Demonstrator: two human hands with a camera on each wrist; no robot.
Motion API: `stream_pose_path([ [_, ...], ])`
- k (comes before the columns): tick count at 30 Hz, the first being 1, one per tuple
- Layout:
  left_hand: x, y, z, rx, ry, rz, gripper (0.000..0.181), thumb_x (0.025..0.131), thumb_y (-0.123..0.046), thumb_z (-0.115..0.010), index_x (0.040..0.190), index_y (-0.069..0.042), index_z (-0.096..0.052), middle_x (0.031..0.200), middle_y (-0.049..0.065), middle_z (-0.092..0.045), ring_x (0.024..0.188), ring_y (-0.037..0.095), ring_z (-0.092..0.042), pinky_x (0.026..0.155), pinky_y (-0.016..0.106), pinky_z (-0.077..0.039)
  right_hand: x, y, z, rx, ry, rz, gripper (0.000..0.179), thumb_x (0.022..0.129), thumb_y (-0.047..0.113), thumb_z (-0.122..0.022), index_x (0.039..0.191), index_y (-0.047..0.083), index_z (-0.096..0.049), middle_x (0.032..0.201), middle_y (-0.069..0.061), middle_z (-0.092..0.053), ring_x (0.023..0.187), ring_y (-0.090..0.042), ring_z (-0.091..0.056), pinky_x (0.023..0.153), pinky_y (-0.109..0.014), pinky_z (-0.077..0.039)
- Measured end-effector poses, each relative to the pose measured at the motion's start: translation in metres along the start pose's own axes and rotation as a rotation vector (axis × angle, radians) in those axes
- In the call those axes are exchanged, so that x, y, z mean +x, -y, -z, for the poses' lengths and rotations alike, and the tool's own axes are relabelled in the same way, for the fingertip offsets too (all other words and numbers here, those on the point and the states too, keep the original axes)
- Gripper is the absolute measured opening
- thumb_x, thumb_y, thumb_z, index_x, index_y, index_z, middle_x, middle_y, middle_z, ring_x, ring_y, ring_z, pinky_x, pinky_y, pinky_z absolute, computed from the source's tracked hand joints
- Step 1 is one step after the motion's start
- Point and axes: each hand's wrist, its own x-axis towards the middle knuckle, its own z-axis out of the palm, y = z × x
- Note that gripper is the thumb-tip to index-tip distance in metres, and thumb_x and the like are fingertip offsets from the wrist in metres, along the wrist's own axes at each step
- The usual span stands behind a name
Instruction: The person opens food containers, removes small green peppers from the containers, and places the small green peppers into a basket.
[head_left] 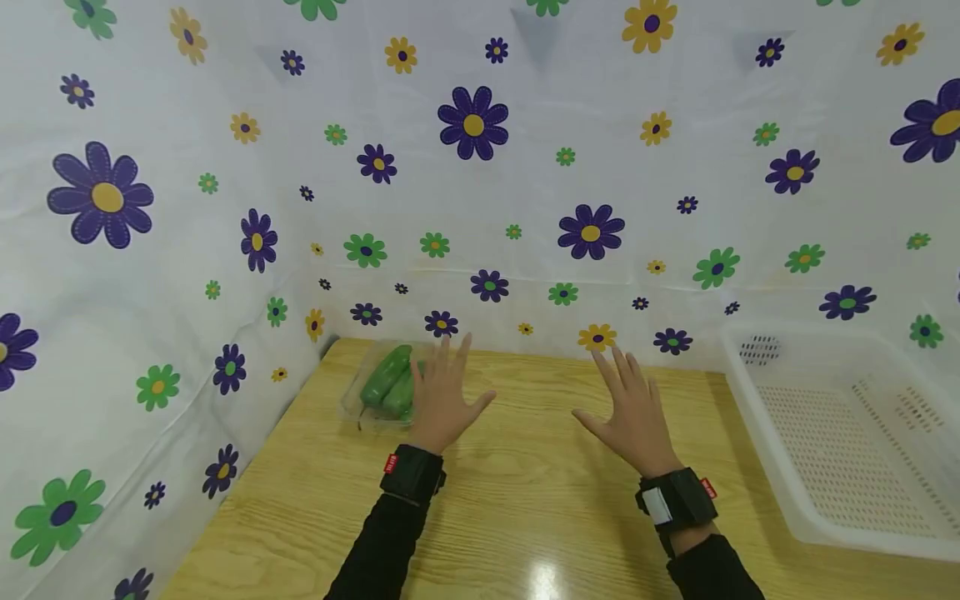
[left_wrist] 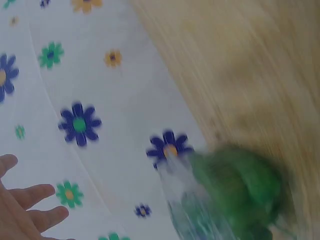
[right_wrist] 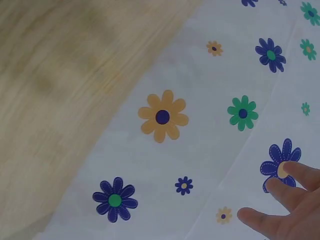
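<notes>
My left hand (head_left: 442,396) is held over the table with its fingers spread and straight, holding nothing. Just left of it, and partly hidden behind it in the head view, sits a clear plastic box (head_left: 351,398) with green peppers (head_left: 387,375) inside. Those green peppers (left_wrist: 240,185) look blurred in the left wrist view, to the right of the left hand's fingers (left_wrist: 37,195). Toward the right, my right hand (head_left: 633,417) also hangs above the table, fingers spread and nothing in them. Its fingers (right_wrist: 280,192) show against the flowered sheet in the right wrist view.
A white perforated plastic basket (head_left: 772,467) stands on the right side of the wooden table (head_left: 517,483). White sheeting with a flower print (head_left: 525,183) rises along the back and left of the table. Both wrists wear black straps.
</notes>
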Motion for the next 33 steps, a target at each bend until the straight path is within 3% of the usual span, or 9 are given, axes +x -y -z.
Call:
stream_pose_path([
  [4, 0.002, 0.033, 0.015, 0.031, -0.039, 0.073, 0.091, 0.081, -0.053, -0.067, 0.151, -0.019, -0.020, 0.152, 0.023, -0.026, 0.139, 0.047, -0.023, 0.109, 0.067, -0.015, 0.020, 0.008, -0.007, 0.012, -0.010, 0.067, 0.088, 0.075, 0.038, -0.077, 0.147, 0.015, -0.032, 0.150, -0.021, -0.032, 0.138, -0.042, -0.029, 0.105, -0.068, -0.023],
  [8, -0.006, 0.059, 0.026, -0.012, -0.084, 0.150, 0.089, 0.079, -0.046, -0.071, 0.148, -0.013, -0.028, 0.148, 0.025, -0.030, 0.138, 0.047, -0.025, 0.106, 0.070, -0.018, 0.044, 0.024, -0.030, 0.038, 0.013, 0.190, 0.086, 0.075, 0.041, -0.077, 0.146, 0.015, -0.035, 0.148, -0.019, -0.036, 0.137, -0.040, -0.033, 0.106, -0.065, -0.026],
  [15, -0.025, 0.092, 0.021, -0.019, -0.073, 0.257, 0.089, 0.075, -0.049, -0.073, 0.144, -0.007, -0.037, 0.145, 0.030, -0.031, 0.136, 0.053, -0.020, 0.104, 0.073, -0.013, 0.077, 0.065, -0.087, 0.148, 0.131, 0.490, 0.085, 0.073, 0.042, -0.078, 0.142, 0.012, -0.040, 0.145, -0.016, -0.042, 0.136, -0.036, -0.037, 0.107, -0.061, -0.029],
  [19, -0.035, 0.103, 0.012, 0.008, -0.053, 0.310, 0.096, 0.072, -0.054, -0.073, 0.145, -0.007, -0.033, 0.145, 0.032, -0.029, 0.136, 0.054, -0.019, 0.103, 0.073, -0.013, 0.087, 0.088, -0.126, 0.108, 0.228, 0.660, 0.086, 0.073, 0.044, -0.078, 0.143, 0.013, -0.037, 0.145, -0.015, -0.041, 0.137, -0.031, -0.037, 0.107, -0.055, -0.032],
  [22, -0.041, 0.106, 0.010, 0.015, -0.051, 0.328, 0.099, 0.070, -0.058, -0.073, 0.145, -0.008, -0.032, 0.145, 0.031, -0.029, 0.136, 0.054, -0.019, 0.104, 0.073, -0.013, 0.096, 0.104, -0.147, 0.044, 0.289, 0.732, 0.088, 0.075, 0.047, -0.076, 0.145, 0.016, -0.034, 0.148, -0.015, -0.037, 0.139, -0.029, -0.034, 0.109, -0.053, -0.032],
  [28, -0.046, 0.103, 0.005, 0.015, -0.003, 0.339, 0.101, 0.070, -0.060, -0.072, 0.146, -0.007, -0.031, 0.144, 0.033, -0.028, 0.135, 0.055, -0.021, 0.106, 0.070, -0.015, 0.115, 0.120, -0.162, -0.034, 0.360, 0.732, 0.088, 0.072, 0.044, -0.079, 0.144, 0.020, -0.037, 0.152, -0.011, -0.033, 0.141, -0.025, -0.031, 0.111, -0.053, -0.029],
  [33, -0.050, 0.104, 0.008, 0.019, -0.017, 0.350, 0.098, 0.069, -0.055, -0.076, 0.144, -0.007, -0.034, 0.144, 0.035, -0.029, 0.134, 0.054, -0.024, 0.107, 0.066, -0.020, 0.123, 0.126, -0.171, -0.088, 0.398, 0.755, 0.080, 0.074, 0.042, -0.078, 0.141, 0.018, -0.042, 0.149, -0.009, -0.038, 0.140, -0.027, -0.033, 0.111, -0.052, -0.030],
])
